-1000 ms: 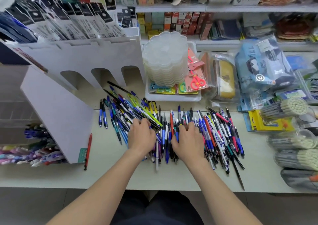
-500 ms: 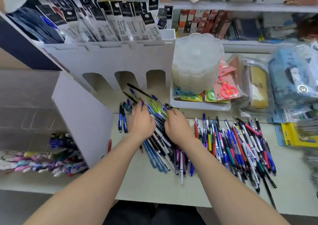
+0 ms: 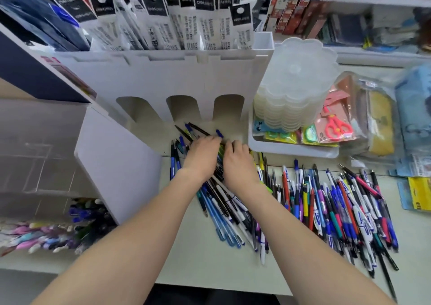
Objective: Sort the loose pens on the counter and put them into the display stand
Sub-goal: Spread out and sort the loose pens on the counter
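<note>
Across the table [image 3: 186, 265], loose pens [image 3: 338, 211] are spread beside the white display stand [image 3: 177, 80], whose arched slots stand empty. Just before those slots, a bundle of pens [image 3: 218, 164] is pressed between left hand [image 3: 201, 157] and right hand [image 3: 239, 164], fingers curled half closed around it, apparently to gather it for loading.

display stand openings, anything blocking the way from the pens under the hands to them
Nothing visible. Both the left hand and right hand rest on the pens, and the counter up to the display stand arches is bare.
</note>
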Tool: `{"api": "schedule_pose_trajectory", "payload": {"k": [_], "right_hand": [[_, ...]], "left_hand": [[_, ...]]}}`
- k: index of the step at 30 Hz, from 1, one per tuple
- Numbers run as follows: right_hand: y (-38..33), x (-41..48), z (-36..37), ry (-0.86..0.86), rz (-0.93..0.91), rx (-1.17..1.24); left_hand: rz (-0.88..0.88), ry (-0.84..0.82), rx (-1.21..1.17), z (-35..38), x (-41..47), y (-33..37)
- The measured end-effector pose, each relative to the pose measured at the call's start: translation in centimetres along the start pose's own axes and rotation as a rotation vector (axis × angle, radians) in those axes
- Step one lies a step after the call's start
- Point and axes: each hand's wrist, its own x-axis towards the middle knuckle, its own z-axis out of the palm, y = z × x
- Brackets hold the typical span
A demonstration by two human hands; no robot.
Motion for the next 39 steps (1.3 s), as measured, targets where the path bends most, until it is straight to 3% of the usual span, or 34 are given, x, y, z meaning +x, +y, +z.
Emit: {"api": "schedule_pose_trajectory", "payload": {"k": [4,7,13,16,20,30,39], "right_hand": [[-0.5,-0.4,-0.1,-0.016,0.001,-0.001],[-0.9,-1.1,-0.7,0.016,0.013,0.004],[-3.1,-5.0,-0.1,0.265,-0.085,0.289],[-3.5,-7.1,0.5,0.251,-0.080,0.391],[-2.9,-9.4,1.4,0.241,-0.042,0.429],[-0.9,-12.9,2.2,0.239,-0.011,0.474],[-0.8,-14.7,2.8,0.240,-0.031,0.519]], "left_hand": [[0.017,0.178,-0.115,0.3,-3.5,0.1],[-0.212,0.347,-0.063,0.5,-7.5,0.2],[-0.609,-0.041,0.209,1.3,-12.3,0.6],[-0.629,-0.186,0.366,3.1,-13.0,0.2],[-0.648,-0.250,0.310,5.2,-12.3,0.3],[-0.711,-0.122,0.251,4.0,-14.6,1.6],[-0.585,-0.021,0.244,4.9,-16.4,1.4]]}}
